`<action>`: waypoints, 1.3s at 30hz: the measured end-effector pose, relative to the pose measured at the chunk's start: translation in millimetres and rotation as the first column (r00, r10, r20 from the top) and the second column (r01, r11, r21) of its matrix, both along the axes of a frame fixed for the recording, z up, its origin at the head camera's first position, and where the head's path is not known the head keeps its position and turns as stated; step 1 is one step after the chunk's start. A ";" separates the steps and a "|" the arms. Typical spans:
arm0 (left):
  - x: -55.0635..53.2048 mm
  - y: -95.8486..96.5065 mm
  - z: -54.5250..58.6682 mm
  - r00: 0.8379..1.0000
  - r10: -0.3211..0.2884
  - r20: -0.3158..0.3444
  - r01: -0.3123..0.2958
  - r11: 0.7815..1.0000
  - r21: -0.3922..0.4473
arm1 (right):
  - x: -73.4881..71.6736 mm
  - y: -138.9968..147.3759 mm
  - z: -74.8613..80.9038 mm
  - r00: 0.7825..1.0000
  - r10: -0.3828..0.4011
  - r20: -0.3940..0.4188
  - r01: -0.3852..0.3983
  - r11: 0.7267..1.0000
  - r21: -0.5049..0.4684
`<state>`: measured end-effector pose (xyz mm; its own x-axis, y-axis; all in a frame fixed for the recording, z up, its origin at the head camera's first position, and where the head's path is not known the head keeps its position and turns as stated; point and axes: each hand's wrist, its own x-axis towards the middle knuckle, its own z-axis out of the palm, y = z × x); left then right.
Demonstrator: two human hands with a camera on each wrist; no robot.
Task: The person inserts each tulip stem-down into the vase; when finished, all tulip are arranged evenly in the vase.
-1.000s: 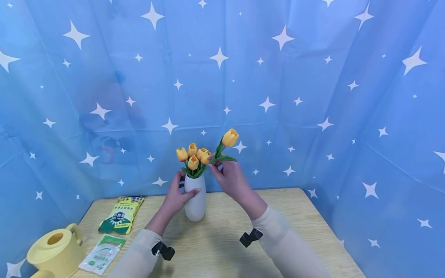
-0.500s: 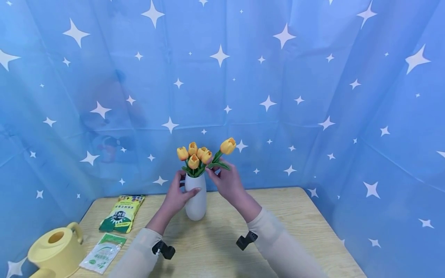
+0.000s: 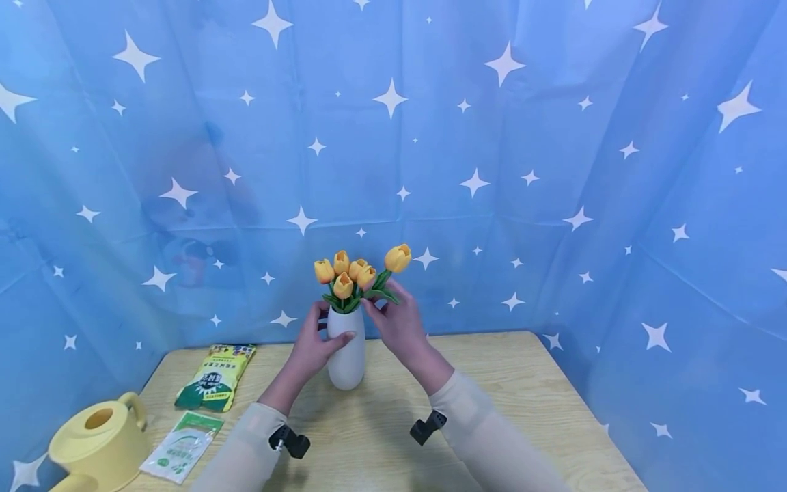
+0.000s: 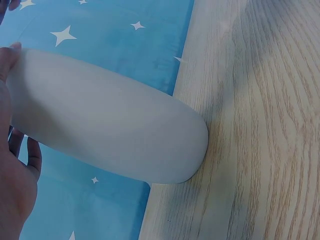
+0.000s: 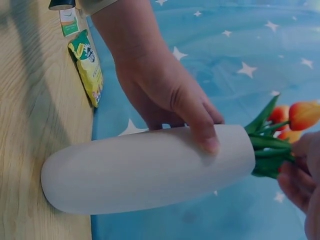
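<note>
A white vase [image 3: 346, 355] stands upright on the table and holds several orange-yellow tulips [image 3: 343, 285] with green leaves. My left hand [image 3: 310, 352] grips its upper part from the left, thumb across the front; the right wrist view shows that thumb just below the mouth of the vase [image 5: 145, 170]. On the right side of the bunch, my right hand [image 3: 399, 324] pinches one more tulip [image 3: 398, 257] low on its stem, right by the vase mouth. This bloom leans out to the right, apart from the others. Its stem's lower end is hidden behind the fingers.
At the table's left lie a yellow-green packet [image 3: 215, 379] and a white-green sachet [image 3: 182, 447]. A yellow watering can [image 3: 101, 444] stands at the near left corner. A blue star-patterned curtain [image 3: 393, 171] hangs behind the wooden table [image 3: 504, 383].
My right hand has come down and left toward the vase mouth, bringing its tulip lower and closer to the bunch. The left hand keeps its grip on the vase.
</note>
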<state>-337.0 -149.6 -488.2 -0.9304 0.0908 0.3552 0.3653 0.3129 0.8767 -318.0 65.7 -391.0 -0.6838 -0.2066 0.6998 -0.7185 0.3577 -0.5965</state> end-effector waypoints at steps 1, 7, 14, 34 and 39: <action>0.2 0.0 0.2 1.000 0.000 -0.002 0.000 1.000 0.002 | -0.3 -0.5 -0.5 1.000 -0.009 0.003 0.009 1.000 0.003; 1.0 1.1 0.7 1.000 -0.013 -0.007 0.014 1.000 0.015 | -2.0 -1.4 -3.6 0.998 -0.059 0.004 0.059 0.997 0.043; 1.6 2.0 0.6 1.000 -0.012 -0.012 0.012 1.000 0.014 | 0.0 -0.2 -4.7 1.000 -0.003 -0.010 0.003 1.000 -0.004; -0.8 0.2 0.4 0.999 -0.030 -0.016 0.030 0.999 0.032 | -5.2 -14.3 -23.0 0.996 -0.084 -0.016 0.084 0.996 -0.024; -0.7 -0.2 0.3 0.999 -0.030 -0.018 0.031 0.999 0.036 | -6.8 -16.0 -26.0 0.997 -0.075 -0.001 0.075 0.997 -0.016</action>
